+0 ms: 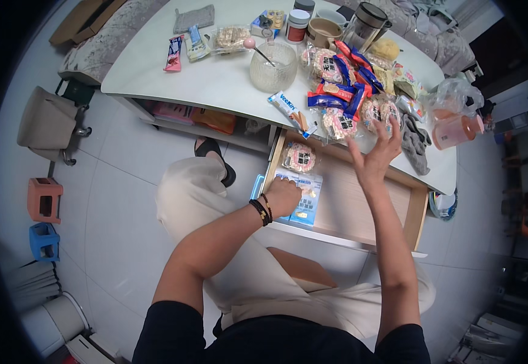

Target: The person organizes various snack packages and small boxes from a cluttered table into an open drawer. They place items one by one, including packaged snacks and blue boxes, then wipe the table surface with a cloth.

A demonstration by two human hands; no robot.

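My left hand (284, 196) is inside the pulled-out wooden drawer (348, 200), fingers curled over flat blue-and-white packets (308, 200). Its fingertips are hidden, so a grip on a packet cannot be told. Just beyond it in the drawer lies a wrapped round puffed-grain cake (299, 157). My right hand (376, 152) hovers above the drawer's far edge with fingers spread and nothing held. Its fingertips come near two more wrapped cakes (377, 111) on the white table (218, 91). Another wrapped cake (338, 123) rests at the table edge, beside red-and-blue wrapped bars (336, 93).
A Veekin wafer packet (289, 111) overhangs the table edge. Behind it stands a textured glass bowl (274, 68) with a spoon. Mugs (324, 32), jars (297, 26) and a glass pitcher (366, 25) stand farther back. A grey cloth (415, 143) and a pink container (455, 133) are at right.
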